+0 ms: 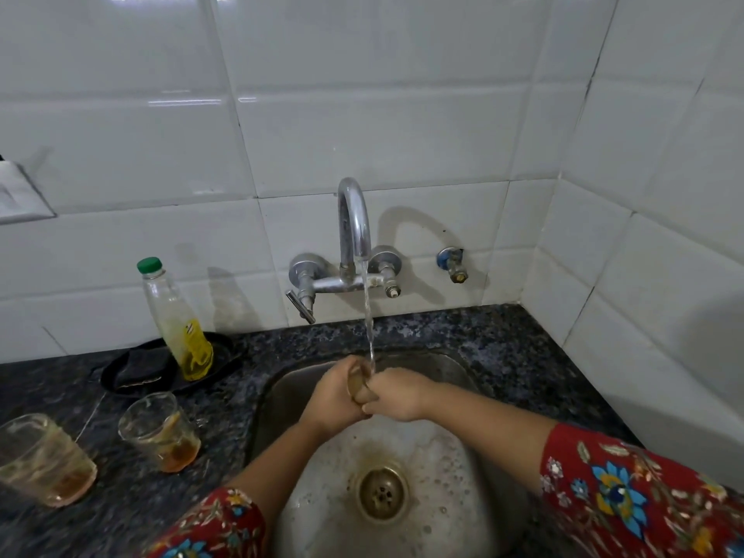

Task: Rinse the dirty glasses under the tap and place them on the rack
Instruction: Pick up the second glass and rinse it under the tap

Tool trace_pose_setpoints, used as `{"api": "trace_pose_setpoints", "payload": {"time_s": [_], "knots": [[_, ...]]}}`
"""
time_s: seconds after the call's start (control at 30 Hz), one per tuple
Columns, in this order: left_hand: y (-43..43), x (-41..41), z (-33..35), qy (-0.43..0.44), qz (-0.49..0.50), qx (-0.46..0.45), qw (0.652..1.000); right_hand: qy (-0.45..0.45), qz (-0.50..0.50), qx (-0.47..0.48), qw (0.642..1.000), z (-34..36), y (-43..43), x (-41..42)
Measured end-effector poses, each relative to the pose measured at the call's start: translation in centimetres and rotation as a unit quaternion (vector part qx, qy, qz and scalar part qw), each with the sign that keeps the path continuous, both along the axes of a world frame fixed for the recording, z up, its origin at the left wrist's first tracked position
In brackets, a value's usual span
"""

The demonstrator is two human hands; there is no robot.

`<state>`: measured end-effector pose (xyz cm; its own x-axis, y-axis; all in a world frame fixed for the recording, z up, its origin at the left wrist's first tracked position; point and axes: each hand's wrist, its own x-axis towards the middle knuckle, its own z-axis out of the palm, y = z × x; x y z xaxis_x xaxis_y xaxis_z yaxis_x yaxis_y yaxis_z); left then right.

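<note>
We note the glass point(356, 386) held over the sink point(451, 457) under the tap point(354, 235) at twelve o'clock, left grip point(334, 396) and right grip point(396, 396) both clamped round it so the stream point(368, 324) flushes it.

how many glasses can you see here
3. One glass held in the left hand and right hand under the tap; second glass on the counter beside the sink; third glass at far left. More may be off-frame.

Head view, close, down onto sink point(463, 368)
</note>
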<state>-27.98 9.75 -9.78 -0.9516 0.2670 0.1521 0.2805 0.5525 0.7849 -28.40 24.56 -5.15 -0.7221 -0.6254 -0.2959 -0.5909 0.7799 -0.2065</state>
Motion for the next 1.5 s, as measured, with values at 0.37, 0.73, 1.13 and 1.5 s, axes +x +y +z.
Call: {"api": "trace_pose_setpoints", "payload": {"time_s": [0.37,0.73,1.13,1.5], "knots": [[0.4,0.0,0.8,-0.04,0.008,0.058,0.997,0.04,0.056,-0.055,0.996,1.0,1.7,0.2],[-0.6,-0.3,1.7,-0.182,-0.148,0.171,0.957,0.297,0.203,-0.133,0.924,1.8,3.7,-0.5],[-1.8,3.5,4.0,0.013,0.029,-0.588,0.808,-0.479,-0.436,-0.479,0.592,-1.8,-1.3,5.3],[-2.8,2.3,4.9,-0.219,0.024,-0.27,0.937,-0.15,-0.307,-0.531,0.775,-1.8,0.2,5.9]]}}
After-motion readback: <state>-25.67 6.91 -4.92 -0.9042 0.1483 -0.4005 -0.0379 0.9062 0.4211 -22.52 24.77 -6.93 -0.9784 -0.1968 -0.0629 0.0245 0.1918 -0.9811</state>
